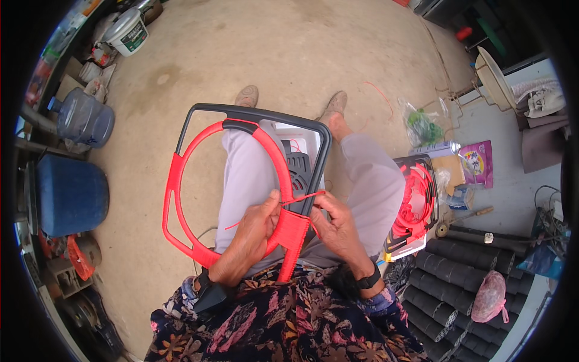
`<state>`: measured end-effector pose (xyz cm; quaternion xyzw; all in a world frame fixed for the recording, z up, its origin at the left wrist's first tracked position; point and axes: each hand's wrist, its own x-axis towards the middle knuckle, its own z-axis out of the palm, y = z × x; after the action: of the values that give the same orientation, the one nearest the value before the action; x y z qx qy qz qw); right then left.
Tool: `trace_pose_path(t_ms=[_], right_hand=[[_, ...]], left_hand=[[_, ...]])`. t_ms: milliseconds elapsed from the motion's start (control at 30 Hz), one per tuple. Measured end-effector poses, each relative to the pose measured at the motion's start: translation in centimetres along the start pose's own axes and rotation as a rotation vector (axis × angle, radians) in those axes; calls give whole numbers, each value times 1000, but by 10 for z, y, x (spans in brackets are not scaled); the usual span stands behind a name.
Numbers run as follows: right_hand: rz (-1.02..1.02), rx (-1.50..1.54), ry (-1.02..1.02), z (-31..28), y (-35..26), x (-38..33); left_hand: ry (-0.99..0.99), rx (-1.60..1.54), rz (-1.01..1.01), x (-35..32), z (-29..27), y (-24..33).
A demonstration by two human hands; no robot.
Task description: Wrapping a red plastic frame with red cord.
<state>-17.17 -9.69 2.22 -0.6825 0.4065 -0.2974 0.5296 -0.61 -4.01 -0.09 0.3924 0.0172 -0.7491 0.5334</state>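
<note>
A dark grey frame [253, 113] with rounded corners rests across my lap. A red ring [181, 184] is set inside it, partly wrapped with red plastic cord. My left hand [252, 240] grips the ring at its lower right, beside a woven red patch [293, 232]. My right hand [338, 228] pinches a red cord strand [306, 196] that runs from the patch across the frame's edge. A second loose strand end pokes out to the left of my left hand.
A crate holding coils of red cord [415, 202] stands at my right. Black tubes [449, 271] and a pink net bag [490, 297] lie further right. A blue drum [71, 194], a water jug [83, 117] and a white bucket [128, 31] stand at left on the concrete floor.
</note>
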Motion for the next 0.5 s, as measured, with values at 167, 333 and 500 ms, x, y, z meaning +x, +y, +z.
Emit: trace_pose_path(t_ms=[167, 333, 500], right_hand=[[155, 500, 147, -42, -3, -22], [95, 931, 347, -59, -12, -17], [-133, 788, 502, -101, -25, -24]], left_hand=[[-55, 127, -54, 19, -4, -12], [-40, 126, 57, -13, 5, -1], [-99, 131, 13, -10, 13, 3]])
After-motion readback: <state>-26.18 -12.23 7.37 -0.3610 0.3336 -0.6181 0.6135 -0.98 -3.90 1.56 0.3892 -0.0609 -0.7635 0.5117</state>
